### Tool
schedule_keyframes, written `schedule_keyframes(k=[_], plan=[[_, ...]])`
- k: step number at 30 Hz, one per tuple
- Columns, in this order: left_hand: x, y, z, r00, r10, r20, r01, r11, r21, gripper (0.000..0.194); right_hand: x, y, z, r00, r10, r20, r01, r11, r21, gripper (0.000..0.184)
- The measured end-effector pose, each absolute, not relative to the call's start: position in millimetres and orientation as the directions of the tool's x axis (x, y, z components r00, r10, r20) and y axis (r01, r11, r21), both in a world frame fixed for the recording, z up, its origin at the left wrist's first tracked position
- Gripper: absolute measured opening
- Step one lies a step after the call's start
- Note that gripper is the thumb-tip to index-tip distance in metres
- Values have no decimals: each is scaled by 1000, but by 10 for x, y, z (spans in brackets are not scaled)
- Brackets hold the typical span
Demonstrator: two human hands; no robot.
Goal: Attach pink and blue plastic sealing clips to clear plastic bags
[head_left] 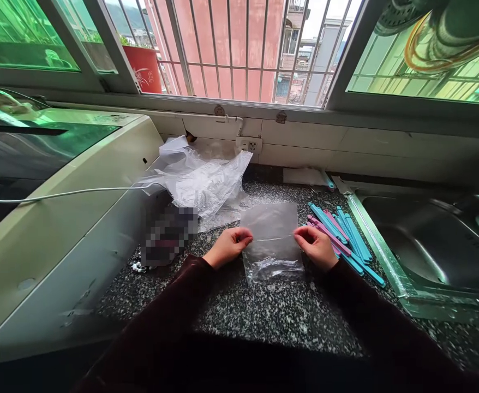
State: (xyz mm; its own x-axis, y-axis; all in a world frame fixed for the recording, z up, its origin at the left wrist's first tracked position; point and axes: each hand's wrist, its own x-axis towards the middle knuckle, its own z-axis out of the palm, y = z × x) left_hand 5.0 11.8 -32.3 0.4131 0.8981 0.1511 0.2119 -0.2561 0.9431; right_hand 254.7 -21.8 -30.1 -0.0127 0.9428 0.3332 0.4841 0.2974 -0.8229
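A clear plastic bag lies flat on the speckled granite counter in front of me. My left hand pinches the bag's left edge at a crease across its middle. My right hand pinches the right edge at the same crease. Both hands are closed on the bag, with dark red sleeves down to the wrists. Just right of my right hand lies a heap of several blue and pink plastic sticks.
A crumpled pile of clear plastic bags sits behind the left hand. A white appliance with a cable fills the left side. A steel sink lies to the right. A barred window runs along the back wall.
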Motion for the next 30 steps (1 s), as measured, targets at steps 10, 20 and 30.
schedule_keyframes(k=[10, 20, 30], plan=[[-70, 85, -306, 520, 817, 247, 275, -434, 858, 17, 2554, -138, -396, -69, 976, 208, 519, 213, -828, 13], [-142, 49, -260, 601, 713, 360, 288, -613, 735, 28, 2552, -122, -382, -67, 993, 100, 662, 119, -740, 9], [-136, -17, -209, 608, 649, 458, 266, -710, 652, 24, 2479, -107, -178, -198, 980, 23, 652, 149, -743, 28]])
